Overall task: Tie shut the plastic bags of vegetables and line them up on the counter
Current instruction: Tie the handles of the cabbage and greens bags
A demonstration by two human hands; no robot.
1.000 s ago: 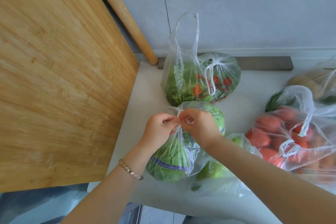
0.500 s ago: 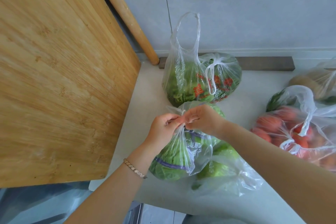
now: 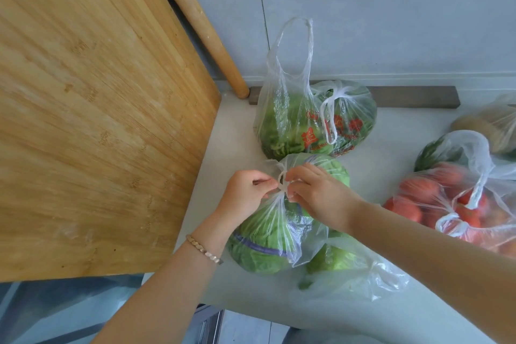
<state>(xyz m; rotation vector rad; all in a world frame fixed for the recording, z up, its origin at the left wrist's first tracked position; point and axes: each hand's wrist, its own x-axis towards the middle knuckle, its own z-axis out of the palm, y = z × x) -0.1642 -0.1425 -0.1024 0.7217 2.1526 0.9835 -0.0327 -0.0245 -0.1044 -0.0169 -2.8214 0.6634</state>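
The bag of green cabbage (image 3: 268, 237) lay on the counter (image 3: 231, 131) near its left edge, a little back from the front edge, beside the upright wooden cutting board (image 3: 97, 120). Both hands worked at its gathered neck. The left hand (image 3: 247, 192), with a bracelet (image 3: 203, 249) at the wrist, had its fingers curled and pinched a strand of plastic at the knot (image 3: 283, 185). The right hand (image 3: 315, 195) pinched the other side of the knot with thumb and fingertips, the remaining fingers bent.

Half a second earlier the right hand's fingers had overlapped the left's and hid the neck. Now the hands had drawn slightly apart, and a small white loop of twisted plastic showed between them. The bag itself had stayed in the same place.

Behind it, at the back edge, stood a bag of greens with red print (image 3: 312, 123), one handle upright, unchanged. A second bag of greens (image 3: 343, 262) touched the cabbage bag toward the front edge. A bag of tomatoes (image 3: 452, 204) lay well apart toward the right edge. A rolling pin (image 3: 201, 25) leaned in the back left corner.
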